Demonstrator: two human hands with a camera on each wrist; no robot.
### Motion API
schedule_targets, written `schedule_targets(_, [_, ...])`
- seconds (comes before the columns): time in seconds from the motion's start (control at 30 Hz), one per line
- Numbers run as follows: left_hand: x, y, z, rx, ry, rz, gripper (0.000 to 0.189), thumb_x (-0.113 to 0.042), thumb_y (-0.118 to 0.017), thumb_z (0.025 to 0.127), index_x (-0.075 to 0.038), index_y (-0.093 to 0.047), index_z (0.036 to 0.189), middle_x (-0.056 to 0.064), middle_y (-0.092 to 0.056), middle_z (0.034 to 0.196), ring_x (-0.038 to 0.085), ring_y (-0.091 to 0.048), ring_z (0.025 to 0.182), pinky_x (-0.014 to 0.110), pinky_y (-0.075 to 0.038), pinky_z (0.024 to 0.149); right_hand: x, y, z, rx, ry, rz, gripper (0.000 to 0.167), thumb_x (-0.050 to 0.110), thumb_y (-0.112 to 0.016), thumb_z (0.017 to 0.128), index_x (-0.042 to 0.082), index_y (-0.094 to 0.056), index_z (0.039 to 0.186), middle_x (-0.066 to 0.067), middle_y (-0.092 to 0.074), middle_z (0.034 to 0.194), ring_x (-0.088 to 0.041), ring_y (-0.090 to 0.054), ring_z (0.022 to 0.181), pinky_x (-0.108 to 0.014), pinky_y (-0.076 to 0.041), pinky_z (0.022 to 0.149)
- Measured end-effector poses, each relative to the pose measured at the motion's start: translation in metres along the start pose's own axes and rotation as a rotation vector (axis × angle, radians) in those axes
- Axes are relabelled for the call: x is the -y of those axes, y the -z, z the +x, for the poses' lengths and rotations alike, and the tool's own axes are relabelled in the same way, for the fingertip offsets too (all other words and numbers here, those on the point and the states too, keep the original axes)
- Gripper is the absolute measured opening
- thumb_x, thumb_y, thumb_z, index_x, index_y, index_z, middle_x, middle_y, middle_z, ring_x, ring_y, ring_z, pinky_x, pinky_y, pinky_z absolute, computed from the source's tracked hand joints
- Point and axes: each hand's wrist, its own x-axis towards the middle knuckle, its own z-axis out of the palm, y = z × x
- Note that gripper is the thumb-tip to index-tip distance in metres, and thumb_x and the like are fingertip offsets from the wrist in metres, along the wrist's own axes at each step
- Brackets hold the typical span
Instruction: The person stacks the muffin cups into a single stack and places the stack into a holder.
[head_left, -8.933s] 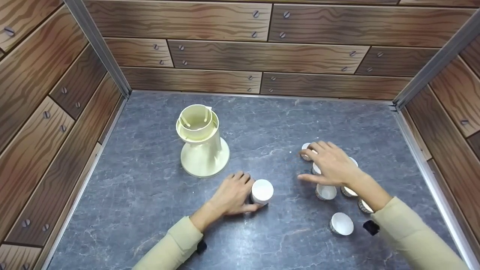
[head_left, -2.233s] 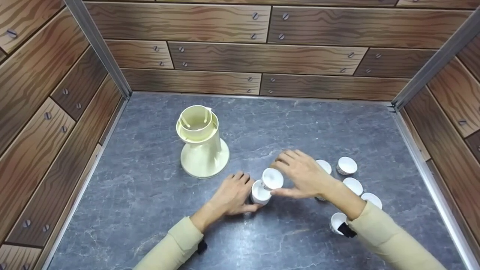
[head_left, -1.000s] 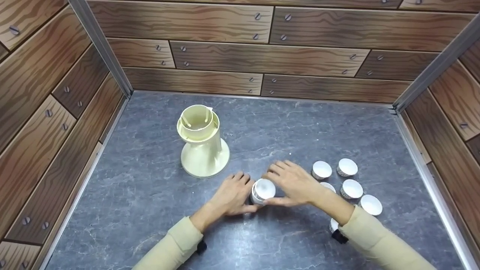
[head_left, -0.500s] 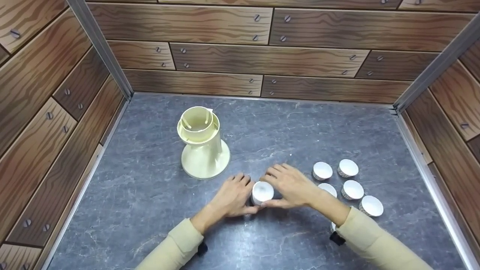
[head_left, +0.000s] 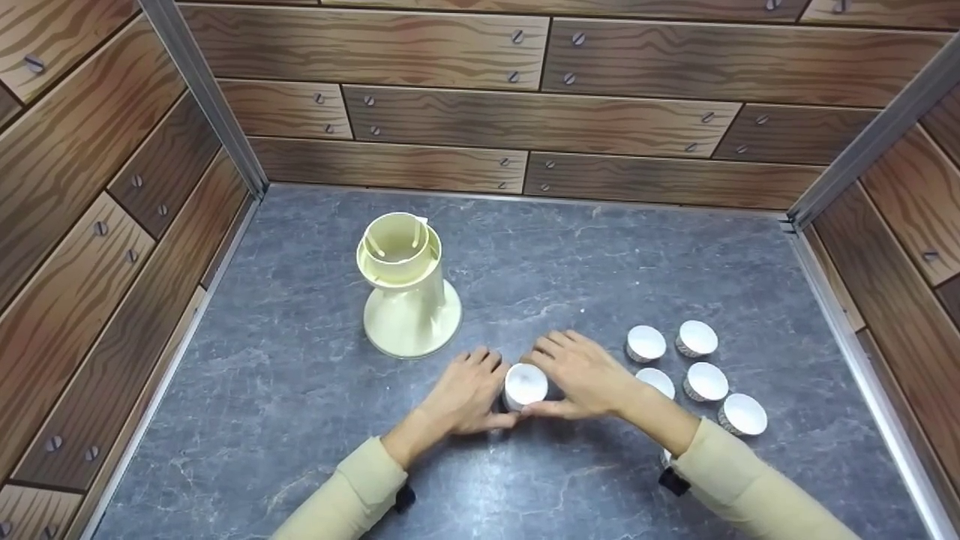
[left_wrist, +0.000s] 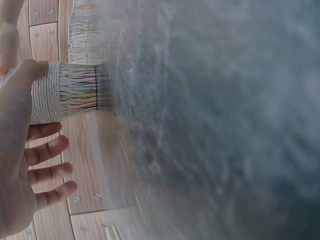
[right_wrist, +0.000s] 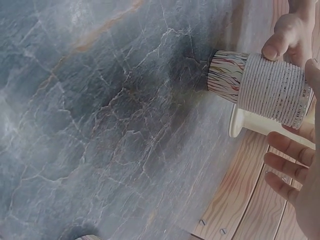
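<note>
A stack of nested paper cups (head_left: pixel 526 388), white inside with thin coloured lines outside, stands upright in the middle of the table. My left hand (head_left: pixel 469 390) holds its left side, thumb in front and fingers behind. From the right, my right hand (head_left: pixel 577 375) holds the stack near its top rim. In the left wrist view, the stack (left_wrist: pixel 75 90) shows many close rims above the bottom cup's patterned wall. The right wrist view shows the right thumb and forefinger at the stack's (right_wrist: pixel 272 85) upper end, with the other fingers spread out.
Several loose paper cups (head_left: pixel 705 382) stand mouth up at right, one partly behind the right sleeve (head_left: pixel 739 472). A pale yellow plastic stand (head_left: pixel 411 322) with a flared base and ringed top is at left. Wood-patterned walls (head_left: pixel 435 120) enclose the table.
My right hand has taken a cup from the far end of the loose group, carried it left and nested it into the stack. My left hand has stayed at the stack.
</note>
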Motion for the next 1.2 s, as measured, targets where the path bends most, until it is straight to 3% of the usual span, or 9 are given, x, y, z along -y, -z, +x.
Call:
schedule_targets(0.43, [0.000, 0.001, 0.000, -0.012, -0.006, -0.015, 0.074, -0.078, -0.057, 0.088, -0.015, -0.066, 0.127, 0.004, -0.070, 0.113, 0.022, -0.063, 0.104, 0.038, -0.057, 0.085, 0.000, 0.001, -0.002, 0.022, -0.012, 0.020, 0.072, 0.077, -0.054, 0.094, 0.017, -0.066, 0.131, -0.002, -0.069, 0.118, -0.022, -0.064, 0.114, -0.044, -0.053, 0.104])
schedule_targets(0.7, [0.001, 0.001, 0.000, -0.002, -0.006, -0.019, 0.073, -0.078, -0.058, 0.088, -0.016, -0.066, 0.125, 0.003, -0.070, 0.113, 0.022, -0.063, 0.104, 0.038, -0.057, 0.084, -0.002, 0.007, -0.007, 0.014, -0.039, 0.046, 0.078, 0.079, -0.057, 0.091, 0.017, -0.063, 0.138, -0.003, -0.068, 0.123, -0.023, -0.064, 0.114, -0.044, -0.054, 0.099])
schedule_targets(0.97, [0.002, 0.001, 0.002, 0.000, -0.015, -0.002, 0.071, -0.078, -0.057, 0.088, -0.016, -0.065, 0.121, 0.003, -0.069, 0.111, 0.021, -0.062, 0.102, 0.037, -0.056, 0.084, -0.009, 0.015, -0.015, 0.012, -0.048, 0.041, 0.081, 0.074, -0.070, 0.085, 0.016, -0.062, 0.141, -0.003, -0.067, 0.124, -0.023, -0.063, 0.113, -0.043, -0.052, 0.097])
schedule_targets(1.2, [0.001, 0.001, 0.001, -0.004, -0.011, -0.009, 0.072, -0.078, -0.058, 0.087, -0.016, -0.066, 0.122, 0.003, -0.069, 0.111, 0.021, -0.062, 0.102, 0.037, -0.057, 0.085, -0.021, 0.022, -0.028, 0.012, -0.073, 0.026, 0.084, 0.081, -0.056, 0.090, 0.017, -0.061, 0.143, -0.004, -0.068, 0.126, -0.024, -0.064, 0.115, -0.044, -0.053, 0.098])
